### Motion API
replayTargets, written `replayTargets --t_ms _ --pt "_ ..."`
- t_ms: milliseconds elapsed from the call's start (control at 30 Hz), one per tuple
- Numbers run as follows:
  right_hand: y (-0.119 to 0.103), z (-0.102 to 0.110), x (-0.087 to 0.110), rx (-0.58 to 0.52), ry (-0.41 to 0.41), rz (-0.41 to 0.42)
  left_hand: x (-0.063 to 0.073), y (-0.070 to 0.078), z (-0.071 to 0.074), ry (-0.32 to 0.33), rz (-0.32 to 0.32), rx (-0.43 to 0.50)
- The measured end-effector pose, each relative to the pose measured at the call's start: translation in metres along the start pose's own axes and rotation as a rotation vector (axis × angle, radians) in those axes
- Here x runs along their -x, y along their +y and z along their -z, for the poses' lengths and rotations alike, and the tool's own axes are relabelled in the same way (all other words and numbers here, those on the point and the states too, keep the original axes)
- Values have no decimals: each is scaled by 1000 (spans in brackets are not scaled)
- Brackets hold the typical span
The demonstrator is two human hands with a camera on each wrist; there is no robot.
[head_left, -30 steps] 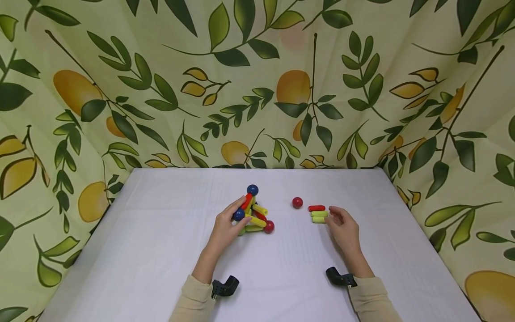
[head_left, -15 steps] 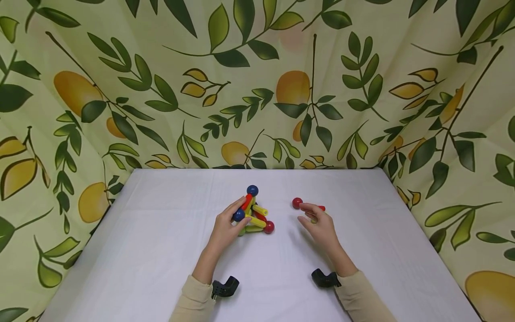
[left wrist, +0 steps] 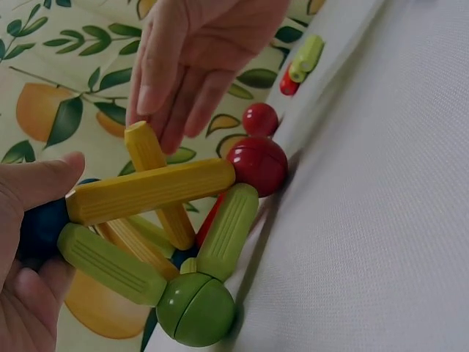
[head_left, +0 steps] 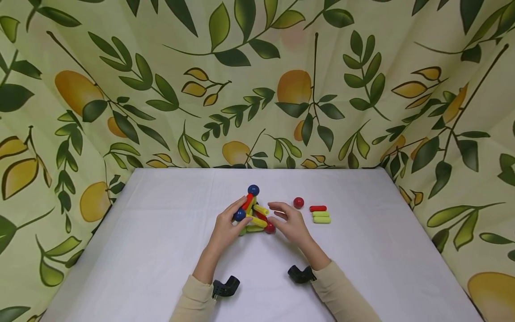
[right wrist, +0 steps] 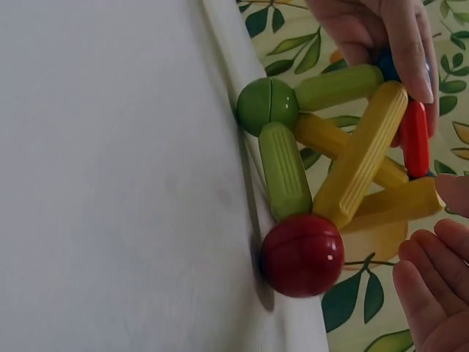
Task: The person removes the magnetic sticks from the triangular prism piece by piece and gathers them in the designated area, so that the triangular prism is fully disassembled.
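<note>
A toy frame of magnetic balls and sticks stands at mid-table. My left hand point(head_left: 225, 228) grips it at a blue ball point(head_left: 240, 215), thumb on the near side and fingers behind. A second blue ball point(head_left: 253, 190) forms the far corner, a glossy red ball point(right wrist: 303, 255) the right one, and a green ball point(left wrist: 196, 310) sits low at the near left. One yellow stick point(left wrist: 157, 176) juts up with a free end. My right hand point(head_left: 291, 223) is at the frame's right side, fingers extended, thumb and fingertips right by that free end.
To the right of the frame lie a loose red ball point(head_left: 298, 202), a red stick point(head_left: 318, 208) and two light green sticks point(head_left: 321, 220) side by side. A white cloth covers the table point(head_left: 161, 250). Behind it hangs a leaf-patterned curtain point(head_left: 249, 107).
My right hand has moved left from beside the loose sticks to the frame, uncovering those sticks again. My left hand keeps its grip in the same place.
</note>
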State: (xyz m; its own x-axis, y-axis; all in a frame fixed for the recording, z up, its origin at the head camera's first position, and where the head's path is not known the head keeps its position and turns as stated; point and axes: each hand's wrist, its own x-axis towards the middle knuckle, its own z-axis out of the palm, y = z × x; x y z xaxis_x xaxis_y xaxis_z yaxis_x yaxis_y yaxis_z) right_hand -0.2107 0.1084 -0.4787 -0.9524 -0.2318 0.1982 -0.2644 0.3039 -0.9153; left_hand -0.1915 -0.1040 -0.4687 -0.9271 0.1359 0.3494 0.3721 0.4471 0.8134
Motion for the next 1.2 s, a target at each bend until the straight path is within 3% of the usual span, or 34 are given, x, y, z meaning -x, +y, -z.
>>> replayTargets --t_ms 400,833,1200 --pt "-2 -19 -8 -41 1 20 -1 1 0 2 -14 1" --pt "-2 -20 -6 189 86 88 -1 0 0 9 -13 -7" --pt "4 -16 -6 183 187 62 0 0 -1 8 -9 -6"
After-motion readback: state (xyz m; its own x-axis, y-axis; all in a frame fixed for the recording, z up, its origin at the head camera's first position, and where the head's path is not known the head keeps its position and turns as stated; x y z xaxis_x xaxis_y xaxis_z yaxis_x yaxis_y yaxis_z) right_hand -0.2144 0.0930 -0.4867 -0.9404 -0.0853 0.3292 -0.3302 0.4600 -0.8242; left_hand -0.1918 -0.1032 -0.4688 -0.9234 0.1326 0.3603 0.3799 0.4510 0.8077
